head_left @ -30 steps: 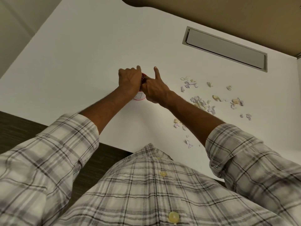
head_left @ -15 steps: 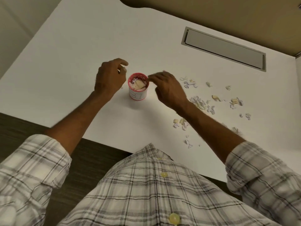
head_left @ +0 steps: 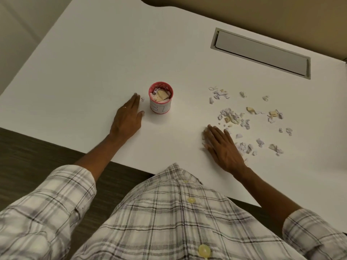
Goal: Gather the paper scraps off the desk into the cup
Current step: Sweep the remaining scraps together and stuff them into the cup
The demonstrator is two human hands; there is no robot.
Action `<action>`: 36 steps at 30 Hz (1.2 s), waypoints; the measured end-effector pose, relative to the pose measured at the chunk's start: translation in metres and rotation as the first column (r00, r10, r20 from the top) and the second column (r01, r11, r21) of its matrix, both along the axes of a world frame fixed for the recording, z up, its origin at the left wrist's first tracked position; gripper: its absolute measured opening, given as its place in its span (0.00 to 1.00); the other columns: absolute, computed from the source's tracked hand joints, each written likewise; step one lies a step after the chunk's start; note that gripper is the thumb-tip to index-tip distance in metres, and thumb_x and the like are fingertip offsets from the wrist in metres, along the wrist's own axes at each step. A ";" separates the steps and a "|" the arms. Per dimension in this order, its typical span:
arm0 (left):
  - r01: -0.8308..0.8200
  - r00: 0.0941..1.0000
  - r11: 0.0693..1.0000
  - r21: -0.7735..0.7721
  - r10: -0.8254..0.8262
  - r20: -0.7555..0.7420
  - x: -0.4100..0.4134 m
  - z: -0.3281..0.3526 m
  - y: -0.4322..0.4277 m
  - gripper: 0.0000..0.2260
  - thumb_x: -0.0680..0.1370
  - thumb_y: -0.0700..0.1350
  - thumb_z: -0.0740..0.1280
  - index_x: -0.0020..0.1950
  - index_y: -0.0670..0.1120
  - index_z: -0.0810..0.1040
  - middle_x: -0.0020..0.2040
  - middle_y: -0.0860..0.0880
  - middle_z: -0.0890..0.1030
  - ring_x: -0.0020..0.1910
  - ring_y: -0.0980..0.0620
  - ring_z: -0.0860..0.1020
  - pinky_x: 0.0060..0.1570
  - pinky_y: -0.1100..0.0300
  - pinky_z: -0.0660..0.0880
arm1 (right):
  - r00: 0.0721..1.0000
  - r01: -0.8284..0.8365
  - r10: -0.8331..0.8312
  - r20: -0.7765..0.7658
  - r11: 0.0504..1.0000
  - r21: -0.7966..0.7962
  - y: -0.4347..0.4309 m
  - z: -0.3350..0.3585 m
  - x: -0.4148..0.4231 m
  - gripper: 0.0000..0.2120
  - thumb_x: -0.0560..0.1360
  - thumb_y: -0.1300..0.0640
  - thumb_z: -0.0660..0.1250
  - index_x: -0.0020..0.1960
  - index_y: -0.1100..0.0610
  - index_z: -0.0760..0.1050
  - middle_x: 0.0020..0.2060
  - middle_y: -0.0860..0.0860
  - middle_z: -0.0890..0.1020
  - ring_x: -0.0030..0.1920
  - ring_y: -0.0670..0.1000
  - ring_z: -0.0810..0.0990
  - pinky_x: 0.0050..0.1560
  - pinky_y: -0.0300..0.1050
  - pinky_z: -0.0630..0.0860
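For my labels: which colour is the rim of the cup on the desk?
The cup has a red rim, clearest in the head view.

The left hand (head_left: 127, 120) is held flat, palm down, fingers straight and together — the right hand (head_left: 224, 147) is likewise flattened, fingers slightly spread.
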State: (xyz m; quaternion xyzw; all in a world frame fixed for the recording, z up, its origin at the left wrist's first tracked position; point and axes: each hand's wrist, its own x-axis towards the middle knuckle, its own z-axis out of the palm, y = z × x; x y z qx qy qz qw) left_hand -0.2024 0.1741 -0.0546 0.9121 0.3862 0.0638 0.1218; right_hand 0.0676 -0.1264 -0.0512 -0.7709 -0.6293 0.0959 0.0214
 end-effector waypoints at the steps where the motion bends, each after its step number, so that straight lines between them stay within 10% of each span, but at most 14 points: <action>1: 0.011 1.000 1.000 0.025 -0.011 -0.007 0.004 0.001 0.004 0.24 0.82 0.47 0.56 0.76 0.39 0.62 0.76 0.42 0.64 0.75 0.46 0.65 0.71 0.51 0.66 | 1.000 0.013 -0.013 0.007 1.000 0.000 -0.005 0.001 0.001 0.28 0.86 0.42 0.47 0.83 0.53 0.53 0.82 0.52 0.55 0.83 0.53 0.52 0.81 0.61 0.52; 8: 0.135 0.986 0.991 -0.020 -0.136 -0.094 0.011 -0.013 0.006 0.23 0.83 0.49 0.53 0.77 0.41 0.61 0.77 0.45 0.61 0.78 0.49 0.58 0.76 0.52 0.56 | 0.995 -0.065 0.069 0.069 0.996 -0.057 -0.028 -0.013 -0.006 0.28 0.87 0.44 0.49 0.83 0.47 0.45 0.83 0.51 0.45 0.83 0.53 0.42 0.81 0.62 0.47; 20: 0.339 0.939 0.934 -0.110 -0.343 -0.016 -0.013 -0.014 -0.149 0.27 0.82 0.55 0.51 0.78 0.42 0.60 0.79 0.46 0.56 0.79 0.51 0.53 0.77 0.50 0.55 | 0.706 0.706 -0.701 -0.100 0.708 0.025 -0.046 -0.015 0.088 0.33 0.84 0.36 0.48 0.83 0.48 0.44 0.83 0.53 0.42 0.82 0.60 0.42 0.79 0.68 0.44; 29: 0.485 0.868 0.864 -0.132 -0.495 -0.051 0.097 -0.004 -0.174 0.32 0.81 0.60 0.50 0.79 0.42 0.53 0.80 0.45 0.53 0.79 0.50 0.51 0.77 0.53 0.54 | 0.951 0.283 -0.270 -0.153 0.957 0.071 0.016 -0.014 0.074 0.25 0.86 0.47 0.54 0.80 0.56 0.62 0.81 0.57 0.61 0.81 0.60 0.58 0.79 0.62 0.59; 36: 0.441 0.893 0.875 -0.199 -0.450 0.000 0.162 -0.006 -0.183 0.40 0.78 0.66 0.52 0.80 0.42 0.46 0.80 0.45 0.47 0.80 0.50 0.47 0.78 0.51 0.52 | 0.951 0.308 -0.296 -0.085 0.913 0.269 -0.082 0.000 0.102 0.24 0.85 0.46 0.60 0.76 0.57 0.68 0.77 0.57 0.68 0.76 0.60 0.68 0.74 0.61 0.67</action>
